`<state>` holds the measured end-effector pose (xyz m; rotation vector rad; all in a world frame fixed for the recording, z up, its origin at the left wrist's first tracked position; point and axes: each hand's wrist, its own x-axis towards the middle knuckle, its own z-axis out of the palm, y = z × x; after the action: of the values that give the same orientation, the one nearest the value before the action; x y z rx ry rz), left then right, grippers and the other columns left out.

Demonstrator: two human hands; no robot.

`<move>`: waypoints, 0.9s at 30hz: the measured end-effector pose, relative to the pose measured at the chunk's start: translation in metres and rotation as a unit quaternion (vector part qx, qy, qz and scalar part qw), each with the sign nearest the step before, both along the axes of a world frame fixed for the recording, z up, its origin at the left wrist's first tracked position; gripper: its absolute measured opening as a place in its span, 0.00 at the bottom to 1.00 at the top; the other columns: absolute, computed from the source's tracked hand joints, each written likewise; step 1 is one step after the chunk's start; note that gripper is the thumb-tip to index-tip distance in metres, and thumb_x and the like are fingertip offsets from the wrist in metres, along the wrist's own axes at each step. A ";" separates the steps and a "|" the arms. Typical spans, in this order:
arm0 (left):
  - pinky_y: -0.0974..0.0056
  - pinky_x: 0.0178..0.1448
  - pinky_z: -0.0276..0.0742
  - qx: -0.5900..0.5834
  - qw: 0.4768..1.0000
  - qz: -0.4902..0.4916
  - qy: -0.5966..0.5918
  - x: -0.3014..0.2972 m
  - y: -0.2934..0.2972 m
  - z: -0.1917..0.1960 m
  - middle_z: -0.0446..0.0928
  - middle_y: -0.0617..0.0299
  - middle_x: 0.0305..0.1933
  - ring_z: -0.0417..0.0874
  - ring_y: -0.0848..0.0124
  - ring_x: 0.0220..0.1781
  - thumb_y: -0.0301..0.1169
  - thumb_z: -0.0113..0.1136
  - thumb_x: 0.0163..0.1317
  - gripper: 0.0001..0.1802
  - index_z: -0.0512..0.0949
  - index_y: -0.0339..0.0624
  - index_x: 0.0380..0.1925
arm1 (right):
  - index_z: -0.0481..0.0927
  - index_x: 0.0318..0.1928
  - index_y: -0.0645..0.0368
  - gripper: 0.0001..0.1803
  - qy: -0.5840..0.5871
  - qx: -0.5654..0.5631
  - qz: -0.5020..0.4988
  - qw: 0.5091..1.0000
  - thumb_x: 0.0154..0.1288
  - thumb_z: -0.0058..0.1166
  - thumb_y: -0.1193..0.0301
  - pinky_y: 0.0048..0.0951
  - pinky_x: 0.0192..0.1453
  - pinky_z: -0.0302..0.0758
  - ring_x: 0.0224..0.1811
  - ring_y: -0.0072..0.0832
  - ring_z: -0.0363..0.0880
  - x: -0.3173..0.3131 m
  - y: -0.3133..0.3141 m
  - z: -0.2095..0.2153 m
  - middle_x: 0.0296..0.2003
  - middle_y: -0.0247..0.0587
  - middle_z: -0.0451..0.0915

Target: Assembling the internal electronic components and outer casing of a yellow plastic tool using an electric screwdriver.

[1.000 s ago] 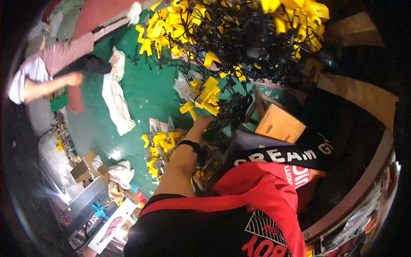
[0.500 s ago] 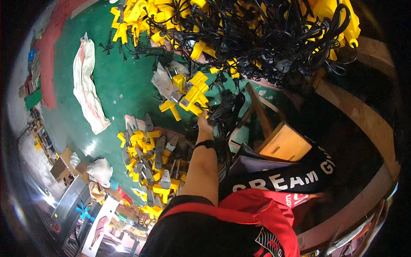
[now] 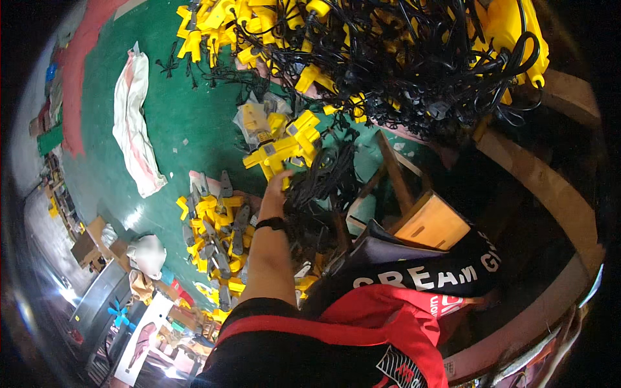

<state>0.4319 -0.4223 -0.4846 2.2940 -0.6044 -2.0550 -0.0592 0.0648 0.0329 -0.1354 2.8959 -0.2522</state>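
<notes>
My left hand point(image 3: 277, 186) reaches up from the lower middle, with a black band at its wrist. Its fingers are closed round the handle of a yellow T-shaped plastic tool point(image 3: 278, 151). Against that tool, on the right, lie other yellow T-shaped tools point(image 3: 304, 128). Just behind them is a clear plastic bag point(image 3: 251, 119) with yellow parts. Coiled black cords point(image 3: 330, 171) hang or lie to the right of my hand. Nearer me on the left is a heap of yellow tools with grey flat plates point(image 3: 223, 226). My right hand is out of view.
A big tangle of black cables point(image 3: 414, 58) with yellow tools fills the far right. On the green floor point(image 3: 187, 123) lies a long white sack point(image 3: 134, 123). A wooden box point(image 3: 432, 221) stands at the right, beside my lap. A blue fan point(image 3: 119, 314) is at lower left.
My left hand has moved left and slightly nearer, and a yellow tool it grips has turned more crosswise. The view has shifted a little.
</notes>
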 end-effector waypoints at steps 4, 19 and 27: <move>0.58 0.48 0.77 0.053 0.995 0.022 -0.083 -0.021 0.001 0.044 0.77 0.59 0.44 0.80 0.60 0.41 0.32 0.62 0.55 0.15 0.78 0.43 0.43 | 0.85 0.35 0.68 0.10 0.108 -0.093 -0.043 0.989 0.63 0.60 0.71 0.28 0.29 0.76 0.23 0.26 0.76 0.007 -0.018 -0.017 0.28 0.44 0.83; 0.56 0.45 0.79 -0.009 0.947 0.300 0.119 -0.038 0.081 -0.089 0.78 0.58 0.39 0.81 0.62 0.41 0.37 0.49 0.67 0.14 0.75 0.39 0.42 | 0.84 0.32 0.67 0.11 0.077 -0.059 0.024 0.995 0.64 0.60 0.69 0.30 0.29 0.74 0.22 0.25 0.73 -0.014 -0.010 -0.015 0.24 0.42 0.82; 0.57 0.39 0.81 0.067 0.878 0.397 0.259 -0.042 0.076 -0.079 0.80 0.60 0.35 0.81 0.61 0.35 0.42 0.52 0.67 0.14 0.77 0.41 0.37 | 0.84 0.29 0.65 0.13 0.117 -0.055 0.005 0.992 0.64 0.60 0.66 0.30 0.28 0.71 0.20 0.25 0.70 -0.007 -0.012 -0.017 0.22 0.40 0.80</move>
<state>0.3898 -0.3467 -0.5632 1.4841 0.4485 -2.1004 -0.0666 0.0532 0.0156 -0.2099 3.1121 -0.4212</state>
